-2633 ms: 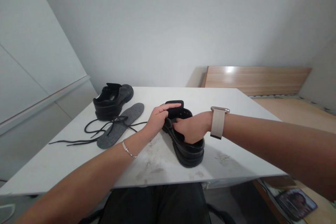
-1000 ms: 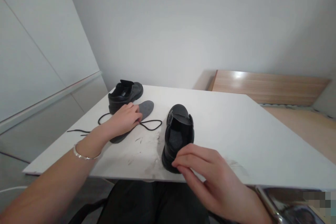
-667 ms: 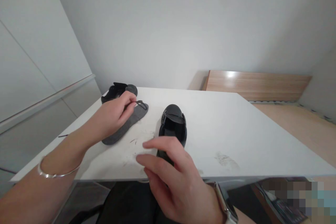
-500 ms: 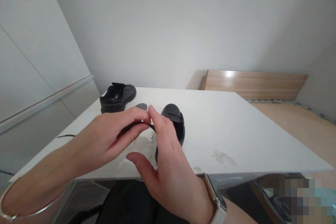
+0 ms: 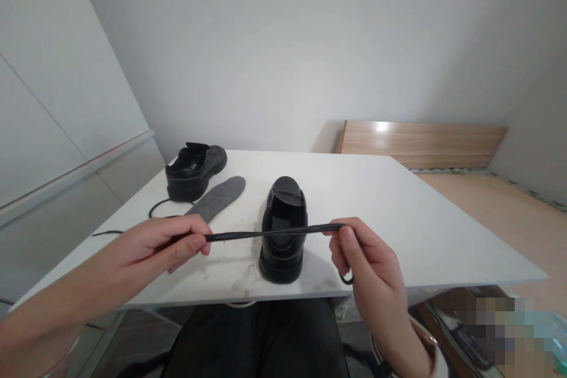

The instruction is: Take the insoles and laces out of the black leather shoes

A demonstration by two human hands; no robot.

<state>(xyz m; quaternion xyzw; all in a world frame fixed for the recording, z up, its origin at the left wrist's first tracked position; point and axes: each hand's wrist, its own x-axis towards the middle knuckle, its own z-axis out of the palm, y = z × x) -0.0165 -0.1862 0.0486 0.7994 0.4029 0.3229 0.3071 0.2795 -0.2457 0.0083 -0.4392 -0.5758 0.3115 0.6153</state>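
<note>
- Left hand (image 5: 166,245) pinches one stretch of a black shoelace (image 5: 270,232), thumb against fingers, closed tight on it.
- Right hand (image 5: 370,274) grips the other stretch the same way; a short loop of lace curls out below its fingers.
- Between the two, the lace runs doubled and nearly straight, held in the air above the near table (image 5: 398,218) edge, just in front of the near shoe (image 5: 283,230).
- That lace looks light, thin and limp; it only holds a line because both hands keep it taut, so a fingertip pinch close to the working end seems the right hold.
- It looks smooth, so it could slide through a loose grip.
- A grey insole (image 5: 217,198) lies flat left of the shoe; the far shoe (image 5: 195,170) sits beyond it, more lace trailing off beside it.
</note>
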